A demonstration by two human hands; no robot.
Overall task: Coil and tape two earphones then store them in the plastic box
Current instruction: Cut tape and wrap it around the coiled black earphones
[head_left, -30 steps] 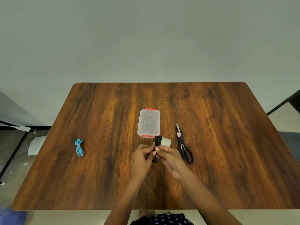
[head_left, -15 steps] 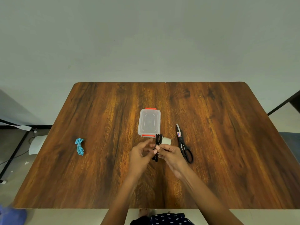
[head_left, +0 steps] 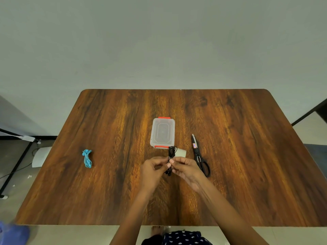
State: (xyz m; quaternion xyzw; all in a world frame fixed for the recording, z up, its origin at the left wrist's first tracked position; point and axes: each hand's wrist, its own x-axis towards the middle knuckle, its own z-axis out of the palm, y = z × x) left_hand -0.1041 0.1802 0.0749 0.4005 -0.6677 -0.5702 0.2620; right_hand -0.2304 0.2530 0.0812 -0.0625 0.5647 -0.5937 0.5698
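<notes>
Black earphone: bundled, pinched at its middle between both hands, just above the surface, near centre. Loop end fanned out toward the far side, overlapping the white tape roll in this view; tail end hanging below the fingers, toward the near edge.

Change over the last second: bundle and hands drifted slightly nearer, away from the roll. Left hand, loosened half a second ago, now back in with fingertips at the bundle's waist. Right hand clamped on the coil throughout, thumb and forefinger on the mid-section. Reads as tape being pressed round the waist of the coil, though any strip too small to make out. If so, second earphone nearly done; storing still ahead.

Look of the thing: thin dark cord, several turns gathered into a narrow elongated hank, tight at the grip, springing open at the far loop. Earbuds and plug not distinguishable.

Blue earphone: already coiled into a similar narrow hank, lying alone well to the left on the surface. Tape on it not visible at this size.

Plastic box: clear, red clips at far and near ends, lid apparently on, just beyond the hands. Not yet opened; nothing seen inside.

Scissors: black handles, closed, lying just right of the right hand, blades pointing far.
</notes>
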